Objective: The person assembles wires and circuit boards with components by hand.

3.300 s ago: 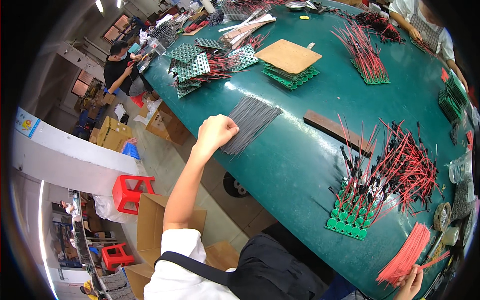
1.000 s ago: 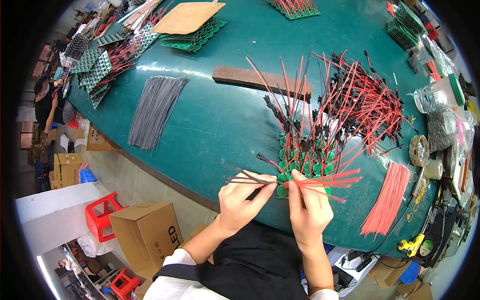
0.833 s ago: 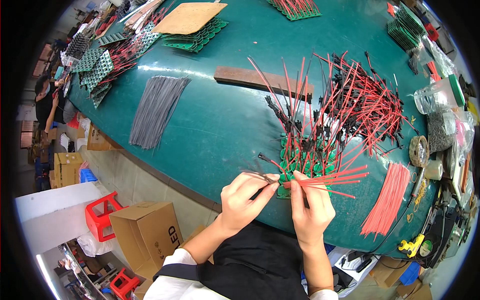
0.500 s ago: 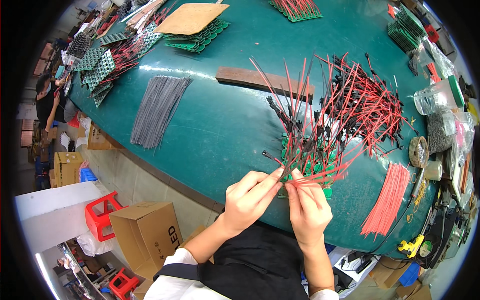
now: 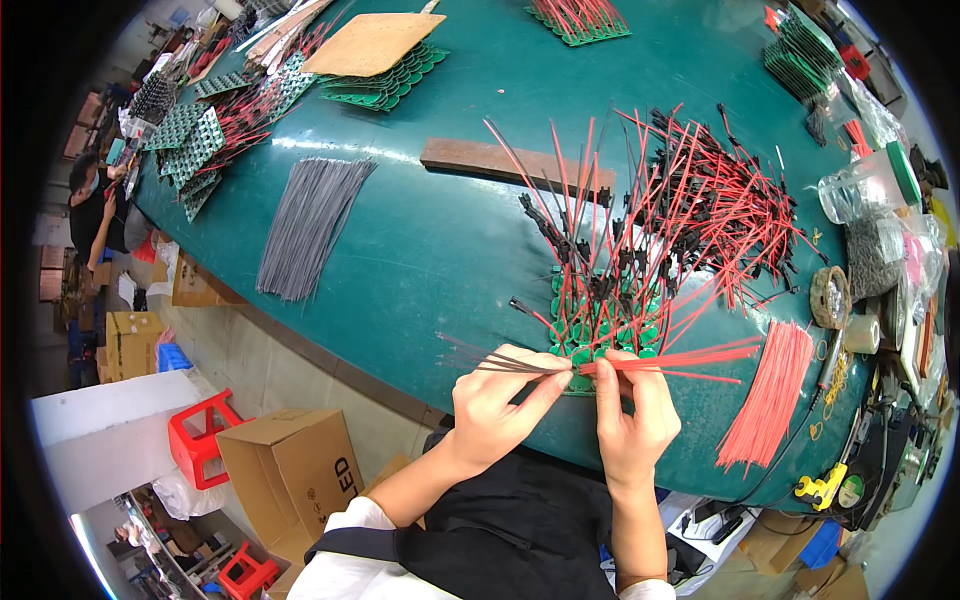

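Observation:
Between the fingertips of my left hand (image 5: 500,410) is a small bunch of thin black wires (image 5: 500,364), which point out to the left. My right hand (image 5: 637,410) pinches a bunch of red wires (image 5: 705,359) that fan out to the right. The two hands are close together at the near edge of a green circuit board panel (image 5: 575,330). Red and black leads with black connectors (image 5: 600,288) stand up from this panel; my fingers hide part of its near side.
A tangled heap of red and black connector leads (image 5: 730,210) lies behind on the right. Straight red wires (image 5: 768,395) are stacked at right, grey-black wires (image 5: 312,230) at left. A wooden bar (image 5: 510,168) lies beyond. Green panels (image 5: 385,85) sit under a brown board (image 5: 372,43).
My hands have moved slightly apart. The red wires in my right hand now spread further to the right, and black wires now stick out leftward from my left hand.

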`<state>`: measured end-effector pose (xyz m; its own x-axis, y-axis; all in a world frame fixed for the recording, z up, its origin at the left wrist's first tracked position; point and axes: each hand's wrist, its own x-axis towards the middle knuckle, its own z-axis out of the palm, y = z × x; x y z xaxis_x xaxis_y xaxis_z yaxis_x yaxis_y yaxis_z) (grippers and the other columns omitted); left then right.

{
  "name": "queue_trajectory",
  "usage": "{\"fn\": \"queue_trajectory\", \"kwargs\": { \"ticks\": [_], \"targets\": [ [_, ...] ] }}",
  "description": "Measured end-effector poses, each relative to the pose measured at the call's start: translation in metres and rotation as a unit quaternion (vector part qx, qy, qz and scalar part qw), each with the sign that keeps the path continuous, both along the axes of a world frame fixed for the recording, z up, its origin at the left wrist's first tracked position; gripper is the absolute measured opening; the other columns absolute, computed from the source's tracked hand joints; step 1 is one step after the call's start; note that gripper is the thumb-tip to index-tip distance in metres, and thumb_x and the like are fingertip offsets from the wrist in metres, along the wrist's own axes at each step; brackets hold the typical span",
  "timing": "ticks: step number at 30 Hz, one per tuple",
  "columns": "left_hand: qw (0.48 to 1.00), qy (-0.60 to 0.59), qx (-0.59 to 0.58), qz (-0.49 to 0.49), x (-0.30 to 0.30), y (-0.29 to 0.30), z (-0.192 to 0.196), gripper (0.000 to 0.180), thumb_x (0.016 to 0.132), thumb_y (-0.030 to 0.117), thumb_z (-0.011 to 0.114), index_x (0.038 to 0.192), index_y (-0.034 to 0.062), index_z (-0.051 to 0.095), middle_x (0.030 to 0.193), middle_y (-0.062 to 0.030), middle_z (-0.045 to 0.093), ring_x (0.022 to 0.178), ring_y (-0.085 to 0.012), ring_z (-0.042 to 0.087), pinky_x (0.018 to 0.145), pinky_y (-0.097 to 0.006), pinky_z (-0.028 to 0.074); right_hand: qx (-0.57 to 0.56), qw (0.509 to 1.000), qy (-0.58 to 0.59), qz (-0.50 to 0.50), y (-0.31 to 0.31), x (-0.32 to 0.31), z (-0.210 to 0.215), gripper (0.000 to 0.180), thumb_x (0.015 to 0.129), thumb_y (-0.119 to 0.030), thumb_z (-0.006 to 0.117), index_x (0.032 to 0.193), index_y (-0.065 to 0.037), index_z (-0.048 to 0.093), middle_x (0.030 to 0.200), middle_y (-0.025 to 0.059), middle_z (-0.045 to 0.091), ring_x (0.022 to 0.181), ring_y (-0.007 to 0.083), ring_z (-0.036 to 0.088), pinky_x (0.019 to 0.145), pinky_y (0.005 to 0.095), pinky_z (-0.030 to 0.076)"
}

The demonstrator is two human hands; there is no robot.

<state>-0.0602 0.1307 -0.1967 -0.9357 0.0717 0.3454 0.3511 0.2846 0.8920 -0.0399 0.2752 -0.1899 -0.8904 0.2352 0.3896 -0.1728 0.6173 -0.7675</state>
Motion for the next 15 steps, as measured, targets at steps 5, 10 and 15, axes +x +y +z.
{"fn": "queue_trajectory", "kwargs": {
  "ticks": [5, 10, 15],
  "targets": [
    [0.998, 0.052, -0.037, -0.008, -0.0053, -0.001, 0.002, 0.017, 0.074, -0.005, 0.077, 0.089, -0.0027, 0.071, 0.086, -0.0124, 0.072, 0.074, -0.023, 0.068, 0.064, -0.031, 0.055, 0.002, 1.0, 0.012, 0.01, 0.0012, -0.0006, -0.002, 0.013, 0.08, 0.005, 0.074, 0.091, 0.005, 0.066, 0.088, 0.0139, 0.07, 0.072, 0.0236, 0.069, 0.061, 0.0306, 0.058],
    [0.997, 0.06, -0.045, -0.003, -0.0045, 0.0003, 0.0, 0.018, 0.073, -0.006, 0.077, 0.089, -0.0029, 0.07, 0.084, -0.0122, 0.071, 0.073, -0.0242, 0.068, 0.063, -0.032, 0.054, -0.009, 1.0, 0.007, 0.007, 0.001, -0.0008, -0.0023, 0.014, 0.08, 0.005, 0.074, 0.091, 0.004, 0.066, 0.088, 0.0135, 0.071, 0.072, 0.0236, 0.069, 0.061, 0.0302, 0.058],
    [0.997, 0.056, -0.051, 0.002, -0.0039, 0.0002, -0.0012, 0.018, 0.073, -0.006, 0.077, 0.089, -0.0028, 0.07, 0.084, -0.012, 0.071, 0.073, -0.0244, 0.068, 0.063, -0.032, 0.054, -0.022, 1.0, 0.006, 0.002, -0.0004, -0.0007, -0.0036, 0.013, 0.079, 0.005, 0.075, 0.09, 0.005, 0.067, 0.088, 0.0137, 0.071, 0.072, 0.0235, 0.069, 0.061, 0.03, 0.058]
  ]
}}
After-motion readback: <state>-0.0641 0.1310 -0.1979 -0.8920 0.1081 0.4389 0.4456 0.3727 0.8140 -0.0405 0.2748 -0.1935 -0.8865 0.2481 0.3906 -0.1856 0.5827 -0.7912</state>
